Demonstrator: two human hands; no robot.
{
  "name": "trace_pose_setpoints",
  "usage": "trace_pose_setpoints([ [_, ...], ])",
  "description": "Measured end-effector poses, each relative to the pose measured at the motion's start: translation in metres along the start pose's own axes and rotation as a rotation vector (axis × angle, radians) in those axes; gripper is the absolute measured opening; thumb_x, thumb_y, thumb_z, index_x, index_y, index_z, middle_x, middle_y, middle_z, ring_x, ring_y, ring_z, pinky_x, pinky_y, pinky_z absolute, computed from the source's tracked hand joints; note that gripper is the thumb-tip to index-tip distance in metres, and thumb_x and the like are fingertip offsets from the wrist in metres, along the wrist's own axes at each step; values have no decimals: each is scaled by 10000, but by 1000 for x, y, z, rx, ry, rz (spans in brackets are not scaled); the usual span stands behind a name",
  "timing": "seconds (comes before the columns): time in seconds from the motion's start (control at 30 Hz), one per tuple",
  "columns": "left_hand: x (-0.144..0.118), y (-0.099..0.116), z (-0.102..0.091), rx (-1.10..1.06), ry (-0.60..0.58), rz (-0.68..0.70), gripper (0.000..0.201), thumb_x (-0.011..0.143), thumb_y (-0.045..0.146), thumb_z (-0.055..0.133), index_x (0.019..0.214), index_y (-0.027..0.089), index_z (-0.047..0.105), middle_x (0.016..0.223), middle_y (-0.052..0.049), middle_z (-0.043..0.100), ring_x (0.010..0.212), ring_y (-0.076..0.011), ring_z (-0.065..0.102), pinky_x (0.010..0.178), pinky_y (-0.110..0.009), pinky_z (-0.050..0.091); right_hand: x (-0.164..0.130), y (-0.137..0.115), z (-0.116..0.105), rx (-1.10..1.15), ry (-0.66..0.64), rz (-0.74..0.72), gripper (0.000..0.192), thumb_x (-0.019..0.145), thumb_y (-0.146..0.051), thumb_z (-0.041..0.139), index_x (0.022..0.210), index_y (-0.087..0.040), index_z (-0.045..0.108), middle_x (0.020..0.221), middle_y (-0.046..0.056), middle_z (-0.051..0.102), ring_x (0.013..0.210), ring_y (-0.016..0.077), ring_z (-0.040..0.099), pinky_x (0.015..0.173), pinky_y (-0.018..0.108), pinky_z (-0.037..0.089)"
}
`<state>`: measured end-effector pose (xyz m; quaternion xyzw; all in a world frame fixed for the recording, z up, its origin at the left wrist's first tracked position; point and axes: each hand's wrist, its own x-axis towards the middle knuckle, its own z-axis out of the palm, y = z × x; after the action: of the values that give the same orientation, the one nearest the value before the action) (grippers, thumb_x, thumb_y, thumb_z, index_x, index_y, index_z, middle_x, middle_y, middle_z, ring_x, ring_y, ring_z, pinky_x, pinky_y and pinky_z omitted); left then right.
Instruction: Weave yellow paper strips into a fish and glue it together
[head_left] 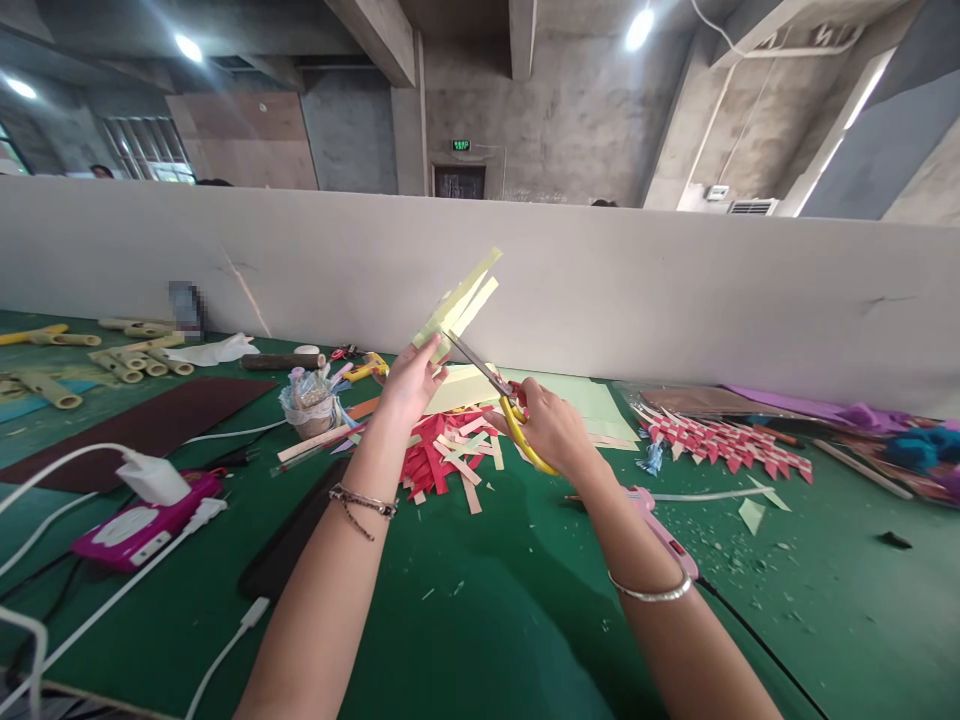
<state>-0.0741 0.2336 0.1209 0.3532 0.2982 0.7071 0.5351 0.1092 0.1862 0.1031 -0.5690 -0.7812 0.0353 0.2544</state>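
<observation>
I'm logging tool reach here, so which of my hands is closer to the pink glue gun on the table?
Right. The right hand, holding the yellow-handled scissors, is above and just left of the pink glue gun. The left hand, holding pale yellow paper strips, is farther left.

Pale yellow paper strip (pixel 461 303), slit and tilted upward, between yellow-handled scissors (pixel 491 385) blades.

Bare forearms — beaded bracelet (pixel 365 502) on the left wrist, silver bangle (pixel 651 592) on the right.
</observation>
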Motion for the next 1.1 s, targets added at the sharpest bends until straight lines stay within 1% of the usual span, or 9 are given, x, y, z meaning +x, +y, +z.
trace_pose_setpoints([
  [0.17,2,-4,-1,-30,-23,82,258,523,244,815,694,201,627,736,38,638,691,-80,578,582,-179,390,-1,-1,-3,-16,20,-4,492,778,-659,410,932,-196,471,843,80,621,672,220,579,512,251,299],
  [0.27,2,-5,-1,-62,-38,138,255,526,238,817,707,224,638,778,45,647,719,-79,565,611,-183,386,-1,1,-4,8,31,-33,469,780,-643,420,930,-202,469,840,65,622,661,206,571,509,246,310],
  [0.37,3,-5,-1,-108,-53,162,251,530,228,815,709,236,640,787,49,651,719,-81,561,611,-190,384,-1,3,-5,26,45,-67,446,777,-630,433,916,-207,462,833,54,618,645,193,557,505,243,315],
  [0.5,3,-3,-1,-173,-70,143,222,534,208,811,627,207,609,707,53,635,635,-68,551,581,-194,382,-2,3,-5,36,52,-84,424,769,-620,448,886,-213,444,830,42,610,615,176,533,505,241,320],
  [0.6,2,-2,-1,-219,-78,113,230,527,190,813,601,196,595,659,63,620,604,-59,552,564,-192,386,-2,2,-6,34,58,-90,418,768,-616,451,870,-211,438,810,45,602,597,173,523,497,241,315],
  [0.83,0,-3,-1,-271,-107,60,223,530,159,804,630,200,609,675,70,630,610,-62,574,554,-199,405,-2,2,-6,44,67,-91,404,773,-608,446,843,-211,438,777,55,593,589,177,522,494,239,306],
  [1.1,-2,-2,1,-236,-129,72,230,503,144,810,624,183,619,700,48,658,572,-61,545,506,-195,393,-2,3,-8,56,71,-107,393,765,-595,459,847,-211,447,776,52,591,578,168,500,492,239,305],
])
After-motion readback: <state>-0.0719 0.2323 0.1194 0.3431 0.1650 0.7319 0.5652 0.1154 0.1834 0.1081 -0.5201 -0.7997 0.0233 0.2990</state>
